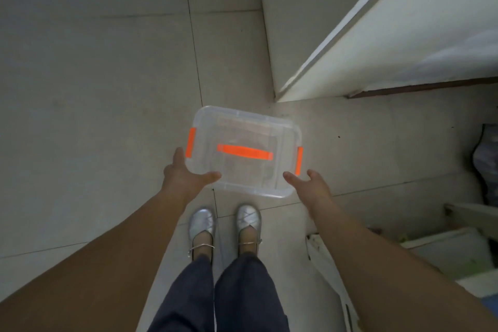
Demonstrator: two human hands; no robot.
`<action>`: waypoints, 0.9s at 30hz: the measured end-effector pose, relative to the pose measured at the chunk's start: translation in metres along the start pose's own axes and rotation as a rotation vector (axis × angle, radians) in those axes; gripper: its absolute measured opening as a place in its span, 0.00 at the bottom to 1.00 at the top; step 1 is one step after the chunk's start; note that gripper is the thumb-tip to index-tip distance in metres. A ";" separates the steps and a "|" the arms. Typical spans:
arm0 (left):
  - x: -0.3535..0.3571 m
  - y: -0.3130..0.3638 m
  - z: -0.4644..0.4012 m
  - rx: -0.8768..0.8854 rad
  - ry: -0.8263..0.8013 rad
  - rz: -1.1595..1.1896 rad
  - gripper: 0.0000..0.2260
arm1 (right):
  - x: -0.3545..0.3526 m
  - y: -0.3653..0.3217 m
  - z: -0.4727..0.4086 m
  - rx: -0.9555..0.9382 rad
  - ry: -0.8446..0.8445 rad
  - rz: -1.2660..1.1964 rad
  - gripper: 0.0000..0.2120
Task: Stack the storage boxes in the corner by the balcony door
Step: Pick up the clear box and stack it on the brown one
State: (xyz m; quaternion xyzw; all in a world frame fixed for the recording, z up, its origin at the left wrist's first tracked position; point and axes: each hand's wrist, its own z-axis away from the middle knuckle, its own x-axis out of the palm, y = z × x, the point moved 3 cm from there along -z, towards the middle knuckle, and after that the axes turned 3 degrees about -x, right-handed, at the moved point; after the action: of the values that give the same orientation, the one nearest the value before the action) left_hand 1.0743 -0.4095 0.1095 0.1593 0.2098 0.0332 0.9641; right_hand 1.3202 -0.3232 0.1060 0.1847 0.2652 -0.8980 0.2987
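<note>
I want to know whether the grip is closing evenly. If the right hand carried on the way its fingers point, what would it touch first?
The right hand points at the near right corner of the clear storage box, just below the orange latch. It would probably meet that corner first; depth is unclear, so it may be touching already.

Clear storage box [246, 151], orange handle [244, 151] and latches; silver shoes [201, 226].

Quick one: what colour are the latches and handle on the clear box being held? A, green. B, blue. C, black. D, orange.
D: the box has an orange handle across its lid and an orange latch at each end, between the left hand and right hand.
</note>
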 end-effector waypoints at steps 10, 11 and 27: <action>0.065 -0.014 -0.169 -0.010 0.105 -0.100 0.52 | 0.044 0.036 -0.176 0.123 0.052 0.011 0.45; 0.070 -0.020 -0.180 -0.024 0.108 -0.096 0.52 | 0.050 0.041 -0.184 0.130 0.044 -0.004 0.45; 0.034 -0.068 -0.162 -0.190 -0.028 -0.130 0.41 | 0.029 0.038 -0.157 0.189 -0.013 0.264 0.38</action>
State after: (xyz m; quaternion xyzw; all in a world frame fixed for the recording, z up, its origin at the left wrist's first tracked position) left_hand 1.0378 -0.4219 -0.0655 0.0537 0.2021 -0.0119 0.9778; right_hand 1.3498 -0.2702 -0.0460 0.2392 0.1510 -0.8730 0.3973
